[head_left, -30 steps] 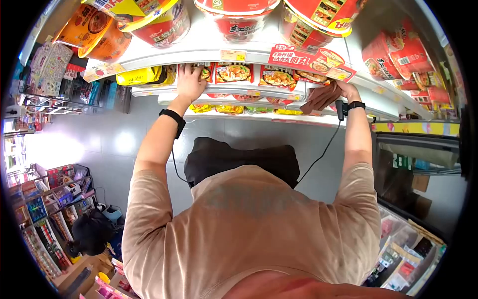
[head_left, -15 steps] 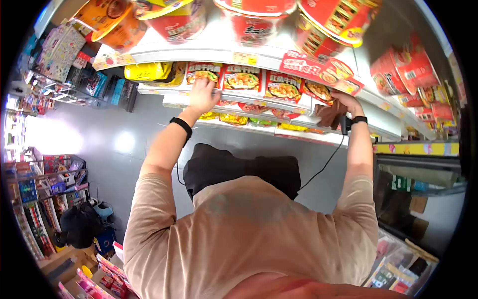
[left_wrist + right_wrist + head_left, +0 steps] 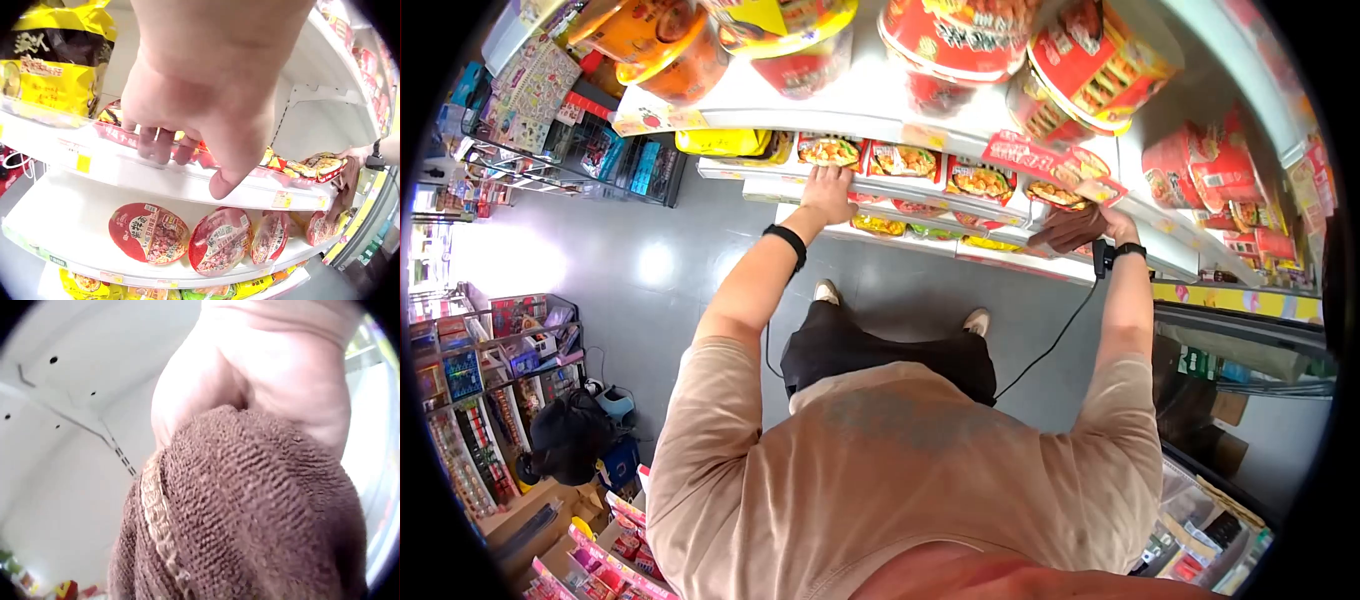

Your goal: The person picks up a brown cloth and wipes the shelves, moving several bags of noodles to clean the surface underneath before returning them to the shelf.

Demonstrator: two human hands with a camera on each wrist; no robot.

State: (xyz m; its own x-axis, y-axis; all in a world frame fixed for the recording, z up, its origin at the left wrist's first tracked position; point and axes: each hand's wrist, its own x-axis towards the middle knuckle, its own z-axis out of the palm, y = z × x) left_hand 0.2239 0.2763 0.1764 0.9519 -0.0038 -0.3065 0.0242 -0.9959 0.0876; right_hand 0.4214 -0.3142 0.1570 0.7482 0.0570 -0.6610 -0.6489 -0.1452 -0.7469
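Observation:
At the shelf edge, the left hand (image 3: 829,195) rests by the front of a row of red noodle packs (image 3: 905,160). In the left wrist view this hand (image 3: 200,106) has its fingers bent over the shelf's front lip (image 3: 137,172), its thumb pointing down outside it; the packs behind are partly hidden. A brown cloth (image 3: 1068,230) hangs from the right hand (image 3: 1118,226) at the right end of the same shelf. The right wrist view shows the bunched cloth (image 3: 250,506) under the palm (image 3: 262,381), with the fingers hidden.
Red and orange noodle tubs (image 3: 955,45) stand on the shelf above. A yellow bag (image 3: 56,62) sits left of the left hand. Lower shelves hold red-lidded bowls (image 3: 220,240) and colourful packs. A glass-sided case (image 3: 1240,380) stands at the right.
The left hand has moved back from the top of the packs to the shelf's front edge. The right hand still holds the cloth. The head view has shifted and both shoes now show.

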